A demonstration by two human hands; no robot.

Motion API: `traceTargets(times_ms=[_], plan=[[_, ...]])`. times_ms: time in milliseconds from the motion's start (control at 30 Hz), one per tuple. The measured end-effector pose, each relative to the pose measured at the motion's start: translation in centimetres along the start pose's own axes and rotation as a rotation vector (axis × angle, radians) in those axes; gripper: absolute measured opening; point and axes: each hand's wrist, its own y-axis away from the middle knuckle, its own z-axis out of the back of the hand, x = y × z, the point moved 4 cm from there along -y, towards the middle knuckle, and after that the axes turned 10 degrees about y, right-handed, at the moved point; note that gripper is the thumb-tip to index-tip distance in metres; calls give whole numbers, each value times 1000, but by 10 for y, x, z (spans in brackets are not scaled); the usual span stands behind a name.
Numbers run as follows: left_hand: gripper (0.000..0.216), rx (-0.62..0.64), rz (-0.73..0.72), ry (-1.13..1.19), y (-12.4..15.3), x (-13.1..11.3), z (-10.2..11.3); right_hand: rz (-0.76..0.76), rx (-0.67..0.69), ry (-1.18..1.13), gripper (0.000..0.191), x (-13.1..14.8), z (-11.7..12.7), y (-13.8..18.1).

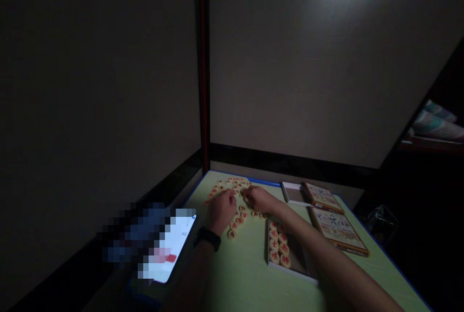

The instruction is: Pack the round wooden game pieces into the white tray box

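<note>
Round wooden Chinese chess pieces point(234, 225) with red or dark characters lie scattered on the green table point(239, 273), most of them around my hands. My left hand point(223, 208), with a dark watch point(208, 238) on its wrist, is low over the pieces with fingers curled. Beside it, my right hand point(258, 199) reaches in from the right, its fingertips drawn together at the pieces. What either hand holds is hidden or too small to tell. Below my right forearm, a shallow box tray point(295, 276) has two columns of red-marked pieces along its left side.
At the right lie two printed box lids point(339, 230), point(324, 196), and another shallow tray point(295, 193) is at the back. A lit phone or tablet point(170, 249) stands by the left table edge. Walls point(290, 70) close in behind and left; a wire basket point(384, 222) is beyond the right edge.
</note>
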Motion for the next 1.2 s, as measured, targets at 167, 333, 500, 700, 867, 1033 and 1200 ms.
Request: traceTargets(times_ms=[167,333,500,700,867,1033,1200], plan=[[24,36,-30,-61,4,-5,0,-6,6,-49,22,-1,-6,-3],[22,12,-47,-100,6,-6,2,9,17,-105,26,1,-8,-8],[26,-67,6,-118,6,-5,9,19,15,-155,23,0,-5,-6],[26,6,37,-163,4,-5,12,-47,-7,-167,34,-17,4,3],[26,85,-2,-306,11,-8,9,-140,-23,-129,36,-43,12,14],[27,93,-50,-408,15,-10,8,-217,-5,-110,33,-65,17,38],[29,105,-60,-421,15,-11,9,-208,73,-116,29,-64,9,57]])
